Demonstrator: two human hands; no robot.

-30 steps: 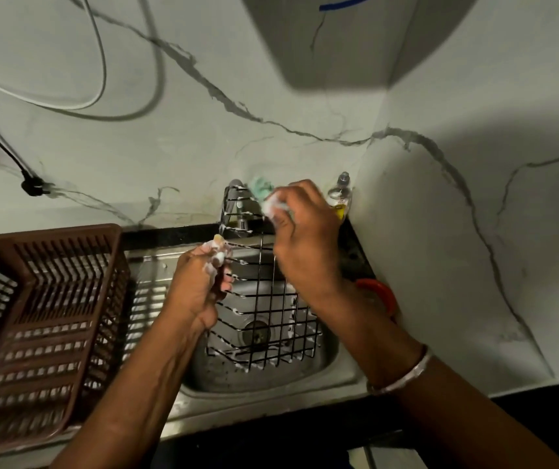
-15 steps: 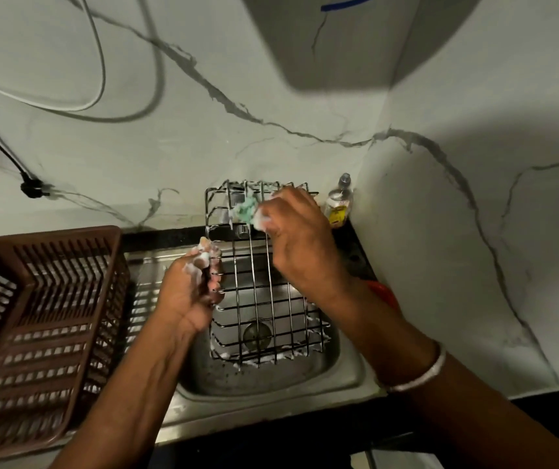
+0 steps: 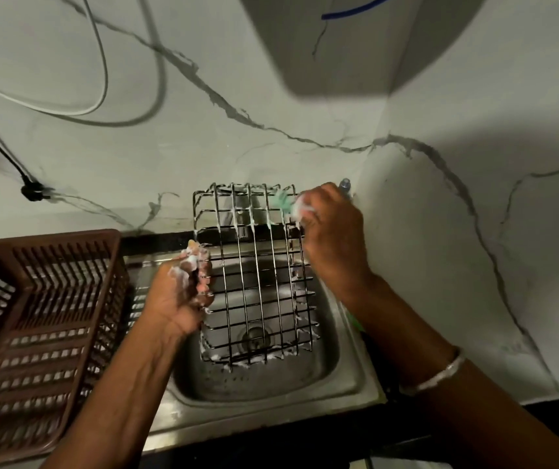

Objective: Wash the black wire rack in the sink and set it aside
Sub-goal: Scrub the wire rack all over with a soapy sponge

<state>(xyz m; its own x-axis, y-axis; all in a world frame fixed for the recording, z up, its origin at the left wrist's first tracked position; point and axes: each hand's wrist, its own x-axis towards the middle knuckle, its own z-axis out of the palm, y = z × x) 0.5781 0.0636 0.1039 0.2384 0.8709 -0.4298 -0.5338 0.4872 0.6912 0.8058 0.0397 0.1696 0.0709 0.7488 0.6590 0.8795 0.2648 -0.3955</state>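
Observation:
The black wire rack (image 3: 257, 286) stands tilted over the steel sink (image 3: 264, 384), its lower edge down in the basin and its top leaning toward the wall. Soap foam clings to its wires. My left hand (image 3: 183, 292), covered in suds, grips the rack's left edge. My right hand (image 3: 332, 238) holds a green, foamy scrubber (image 3: 286, 206) against the rack's upper right corner.
A brown plastic dish basket (image 3: 34, 333) sits on the drainboard left of the sink. A small bottle (image 3: 345, 186) stands in the corner behind my right hand. Marble walls close in at the back and right. A cable and plug (image 3: 34, 191) hang on the wall at left.
The rack has been turned so its flat grid faces me and stands higher. My right hand with the scrubber has moved to the upper right corner.

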